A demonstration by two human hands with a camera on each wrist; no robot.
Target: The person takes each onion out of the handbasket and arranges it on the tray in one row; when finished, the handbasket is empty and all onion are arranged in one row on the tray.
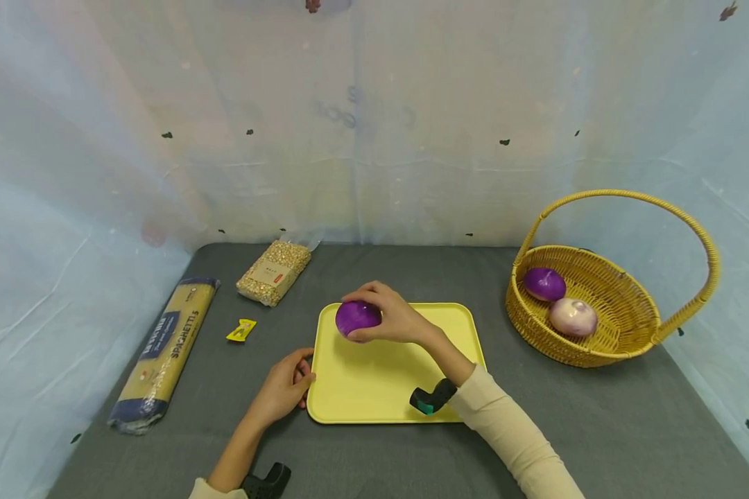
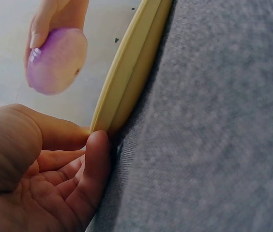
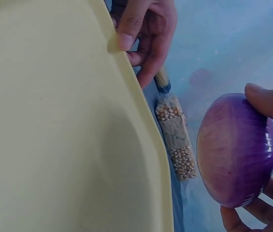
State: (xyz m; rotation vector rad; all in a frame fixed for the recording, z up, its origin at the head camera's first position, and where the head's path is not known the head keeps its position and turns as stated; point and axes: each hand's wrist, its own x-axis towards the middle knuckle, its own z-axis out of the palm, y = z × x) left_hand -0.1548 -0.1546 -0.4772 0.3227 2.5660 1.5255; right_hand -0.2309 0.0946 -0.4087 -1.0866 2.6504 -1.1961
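Note:
My right hand (image 1: 394,315) grips a purple onion (image 1: 357,317) between thumb and fingers, holding it above the upper left part of a yellow tray (image 1: 387,395). In the right wrist view the onion (image 3: 238,150) is glossy, paler on one side, and apart from the tray (image 3: 54,121). At the tray's left edge, my left hand (image 1: 283,384) pinches the rim, with its thumb on the rim and the other fingers curled beside it. The left wrist view has the tray's rim (image 2: 127,72) at the fingertips of that hand (image 2: 35,164). No other thing lies on the tray.
At right a wicker basket (image 1: 630,305) with a tall handle holds a purple onion (image 1: 544,284) and a paler onion (image 1: 573,317). On the left lie a spaghetti pack (image 1: 168,346), a small yellow packet (image 1: 241,330) and a bag of corn kernels (image 1: 274,272). Plastic sheeting hangs behind the grey table (image 1: 599,430).

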